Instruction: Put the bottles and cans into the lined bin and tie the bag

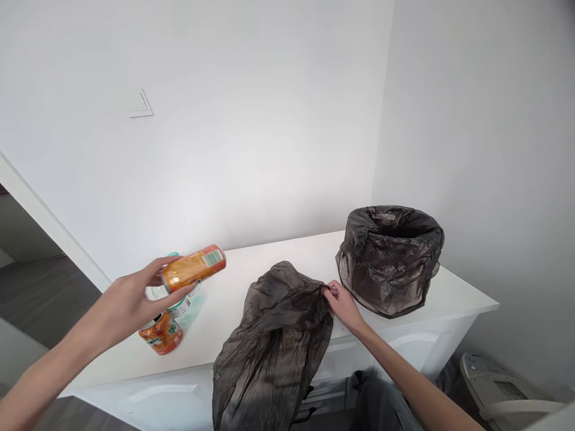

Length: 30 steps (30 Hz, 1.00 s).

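My left hand [135, 293] grips an orange drink can [194, 267], tilted on its side above the left part of the white cabinet top. Below it a second orange soda can [162, 333] stands upright. Behind the hand is a clear bottle with green parts [182, 305], mostly hidden. With its fingertips, my right hand [344, 304] pinches the upper right edge of a black plastic bag [274, 341]. The bag lies crumpled on the cabinet top and hangs down over the front edge.
A bin lined with a black bag [386, 263] stands at the right on the white cabinet top [462, 296]. White walls rise behind, with a switch [142, 105] at the left. A light-coloured appliance [498, 380] sits low at the right.
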Motion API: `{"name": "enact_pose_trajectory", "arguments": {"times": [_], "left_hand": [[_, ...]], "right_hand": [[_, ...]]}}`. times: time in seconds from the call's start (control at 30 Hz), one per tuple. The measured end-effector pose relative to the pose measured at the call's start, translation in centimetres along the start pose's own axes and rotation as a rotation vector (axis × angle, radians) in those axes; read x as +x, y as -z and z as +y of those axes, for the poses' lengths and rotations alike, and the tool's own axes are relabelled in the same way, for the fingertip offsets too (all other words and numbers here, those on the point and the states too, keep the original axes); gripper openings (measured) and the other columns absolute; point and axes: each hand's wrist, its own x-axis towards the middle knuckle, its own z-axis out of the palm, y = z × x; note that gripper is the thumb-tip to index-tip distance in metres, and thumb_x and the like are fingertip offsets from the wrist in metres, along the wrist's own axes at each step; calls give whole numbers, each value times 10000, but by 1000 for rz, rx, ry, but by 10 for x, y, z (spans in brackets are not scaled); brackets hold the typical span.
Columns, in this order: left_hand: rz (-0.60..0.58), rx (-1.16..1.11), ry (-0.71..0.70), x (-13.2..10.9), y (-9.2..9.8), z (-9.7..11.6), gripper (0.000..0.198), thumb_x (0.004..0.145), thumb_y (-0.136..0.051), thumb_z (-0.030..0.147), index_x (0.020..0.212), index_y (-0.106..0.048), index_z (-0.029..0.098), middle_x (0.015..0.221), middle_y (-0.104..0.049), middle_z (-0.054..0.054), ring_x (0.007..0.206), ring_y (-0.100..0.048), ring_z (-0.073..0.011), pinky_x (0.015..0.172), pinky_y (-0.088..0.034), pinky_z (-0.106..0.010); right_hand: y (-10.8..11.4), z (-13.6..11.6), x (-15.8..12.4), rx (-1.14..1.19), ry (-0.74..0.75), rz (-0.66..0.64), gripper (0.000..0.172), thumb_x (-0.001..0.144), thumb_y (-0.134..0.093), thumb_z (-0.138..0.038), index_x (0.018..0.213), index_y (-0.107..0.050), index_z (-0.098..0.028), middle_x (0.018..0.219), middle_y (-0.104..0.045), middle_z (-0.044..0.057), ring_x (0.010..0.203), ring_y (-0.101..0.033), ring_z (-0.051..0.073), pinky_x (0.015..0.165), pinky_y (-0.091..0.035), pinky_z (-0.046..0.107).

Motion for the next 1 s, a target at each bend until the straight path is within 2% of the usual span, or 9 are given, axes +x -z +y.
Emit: {"name": "enact_pose_trajectory", "arguments": {"times": [0.1,0.17,0.23,0.3,0.43,0.57,0.73,0.83,1.0], "left_hand": [[-172,136,-155,34,-22,6,705,872,-492,665,1417,-514,218,1202,-720,-92,975,-699,-276,781,-518,-335],[-289,257,-220,55,-41,4,619,873,-504,580,1367,-549,210,1289,-676,-124,1018,-687,-290,793,-507,-348],[-392,349,-247,73,-59,-1,521,849,-548,492,1294,-590,225,1272,-678,-124,1024,-689,-298,776,-502,-349],[-446,396,-263,90,-74,-4,484,805,-605,401,1259,-606,233,1204,-700,-118,1000,-700,-304,771,-499,-352],[-503,452,-275,113,-96,-7,462,709,-676,270,1164,-632,204,1116,-720,-140,982,-712,-332,810,-504,-383],[-564,496,-275,128,-112,-11,455,617,-701,203,1070,-668,180,1134,-723,-171,977,-716,-358,795,-518,-404],[-598,507,-324,136,-122,-15,409,540,-738,193,948,-709,178,1058,-744,-162,1018,-698,-372,863,-509,-421],[-587,507,-360,139,-125,-18,347,510,-756,178,852,-700,186,977,-748,-156,1079,-663,-379,926,-484,-430],[-554,497,-379,140,-131,-28,333,453,-756,135,774,-685,185,904,-746,-163,1078,-650,-377,949,-480,-422]], "right_hand": [[0,0,0,-9,-11,-9,337,935,-540,-539,786,-427,-260,595,-447,-75,508,-389,132,492,-290,254],[0,0,-1,-3,-7,-8,332,940,-536,-532,787,-428,-258,604,-455,-73,519,-396,131,502,-300,253],[-1,-1,-1,5,-2,-5,328,940,-538,-522,783,-428,-256,610,-461,-71,528,-407,130,514,-312,252],[-2,-1,0,11,0,-1,319,934,-548,-510,782,-436,-253,615,-469,-69,532,-415,130,518,-314,251],[-3,-1,2,34,-6,-6,302,921,-562,-495,788,-446,-250,626,-484,-65,538,-409,127,514,-304,246],[-3,-4,3,46,-6,-7,295,919,-563,-474,779,-433,-249,636,-477,-64,545,-395,122,516,-302,243],[-4,-7,4,36,-13,6,281,908,-559,-474,784,-439,-252,648,-493,-55,572,-420,136,535,-320,245],[-4,-8,4,34,-9,12,285,901,-565,-477,782,-439,-251,652,-496,-55,580,-419,137,546,-322,246],[-3,-9,3,43,-17,-23,287,927,-541,-465,782,-409,-255,636,-437,-70,556,-369,128,529,-281,245]]}}
